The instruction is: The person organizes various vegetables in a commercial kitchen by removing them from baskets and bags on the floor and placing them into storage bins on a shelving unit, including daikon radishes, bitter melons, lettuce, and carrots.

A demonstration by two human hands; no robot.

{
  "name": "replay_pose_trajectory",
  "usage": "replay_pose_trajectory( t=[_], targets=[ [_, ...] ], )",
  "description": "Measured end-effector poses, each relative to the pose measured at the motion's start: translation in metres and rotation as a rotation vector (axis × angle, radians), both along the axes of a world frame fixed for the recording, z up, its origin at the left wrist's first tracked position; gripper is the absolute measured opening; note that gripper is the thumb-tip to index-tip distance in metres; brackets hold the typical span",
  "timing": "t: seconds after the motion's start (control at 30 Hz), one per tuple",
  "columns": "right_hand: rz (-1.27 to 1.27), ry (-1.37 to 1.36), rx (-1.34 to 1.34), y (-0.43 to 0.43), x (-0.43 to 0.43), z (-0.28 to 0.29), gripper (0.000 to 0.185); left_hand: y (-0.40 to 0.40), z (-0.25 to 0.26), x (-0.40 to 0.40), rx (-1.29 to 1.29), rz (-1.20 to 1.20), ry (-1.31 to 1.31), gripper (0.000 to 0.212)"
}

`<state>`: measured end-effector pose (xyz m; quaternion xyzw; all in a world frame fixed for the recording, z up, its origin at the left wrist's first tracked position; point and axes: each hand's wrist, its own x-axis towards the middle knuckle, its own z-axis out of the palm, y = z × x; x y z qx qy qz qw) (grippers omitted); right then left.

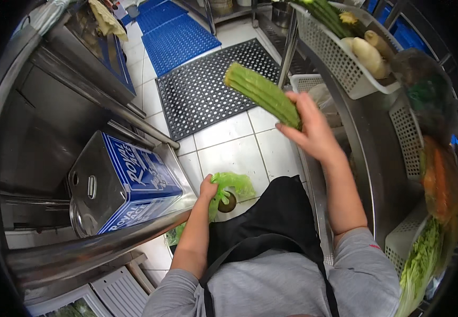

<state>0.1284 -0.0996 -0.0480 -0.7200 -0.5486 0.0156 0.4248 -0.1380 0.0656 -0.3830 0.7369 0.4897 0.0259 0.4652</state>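
Note:
My right hand (308, 123) grips the near end of a long ridged green gourd (262, 93), held up over the floor beside the steel shelving. The gourd tilts up to the left, its yellowish cut-looking tip pointing away from the hand. Lower down, my left hand (209, 187) holds a thin light green plastic bag (235, 182), which hangs loosely from the fingers. Just under the bag a round brown thing (227, 202) shows in part; what it is I cannot tell.
At left, a blue and silver metal can (137, 170) stands on steel shelving. A black rubber mat (213, 87) and blue mats (177, 39) cover parts of the tiled floor. On the right, a white basket (332, 59) holds daikon radishes and green vegetables, near bagged carrots (439, 178) and leafy lettuce (419, 265).

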Motion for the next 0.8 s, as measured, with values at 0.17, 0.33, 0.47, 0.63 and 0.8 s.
replay_pose_trajectory(
  t=[0.17,0.33,0.47,0.63,0.8],
  targets=[
    [-0.018,-0.495,0.287,-0.004,0.014,0.13,0.047,-0.007,0.013,0.003,0.002,-0.132,0.06,0.027],
    [-0.145,-0.356,0.069,0.001,0.021,0.207,0.04,-0.013,0.025,-0.016,-0.003,-0.131,0.082,0.032],
    [-0.16,-0.433,0.061,-0.003,0.115,0.218,0.043,-0.018,0.045,-0.001,0.016,-0.155,0.06,0.033],
    [-0.223,-0.849,0.053,-0.03,0.257,0.179,0.059,-0.023,0.036,-0.002,-0.002,-0.155,0.071,0.035],
    [-0.126,-0.387,0.132,-0.02,0.133,0.181,0.04,0.002,0.008,-0.026,-0.309,0.198,-0.228,0.037]
  ],
)
